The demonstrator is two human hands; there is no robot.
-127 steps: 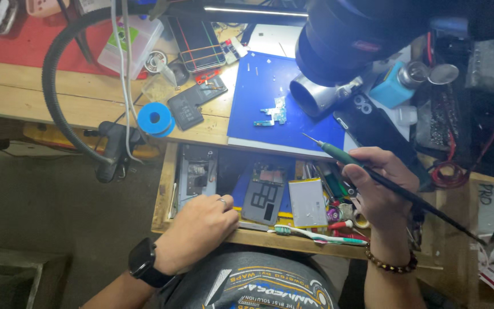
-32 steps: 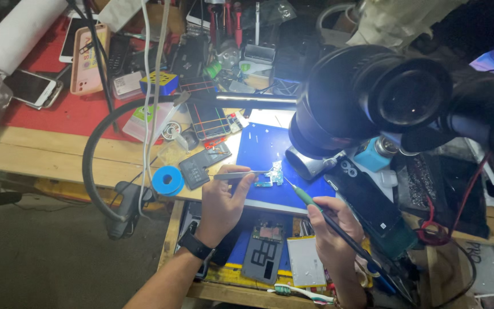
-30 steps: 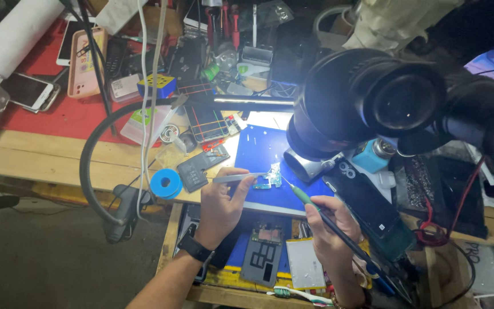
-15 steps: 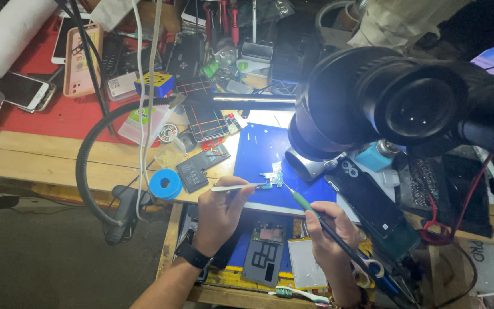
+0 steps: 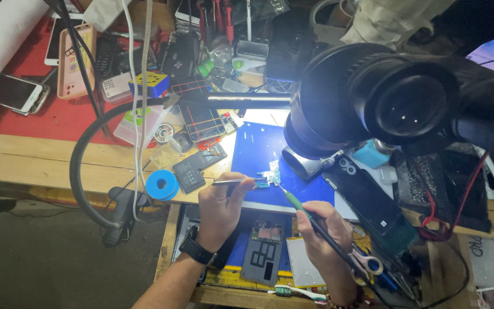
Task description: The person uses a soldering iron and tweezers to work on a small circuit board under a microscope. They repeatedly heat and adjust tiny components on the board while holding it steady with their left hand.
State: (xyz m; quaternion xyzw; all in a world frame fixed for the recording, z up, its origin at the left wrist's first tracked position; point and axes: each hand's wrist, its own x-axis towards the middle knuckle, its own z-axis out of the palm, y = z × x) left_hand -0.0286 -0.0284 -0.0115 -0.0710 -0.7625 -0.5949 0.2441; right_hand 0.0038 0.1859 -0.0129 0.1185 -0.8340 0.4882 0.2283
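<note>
A crowded wooden workbench under a bright lamp, phones and parts spread over a red mat at the back, and a big black microscope hanging over the right side. Down to the fingers now. The left hand has its fingertips pinched narrow around a pair of tweezers, the tips reaching right to pin a small circuit board. The right hand is closed in a pen grip on a green-handled soldering iron, its fine tip touching or just short of the board's lower right edge; I cannot tell which. The board lies on a blue mat, just ahead of both sets of fingertips and below the microscope's lens. Left of the tweezer hand sits a blue spool, with a dark flat part beside it. Under the wrists an open drawer shows a phone back panel.

Doing this well looks like a matter of steadiness: wrists braced on the bench edge, the tweezers pressing flat so the board cannot skate, and the iron's tip kept at a shallow angle, touching only the one spot, with its cord trailing clear past the right wrist.
</note>
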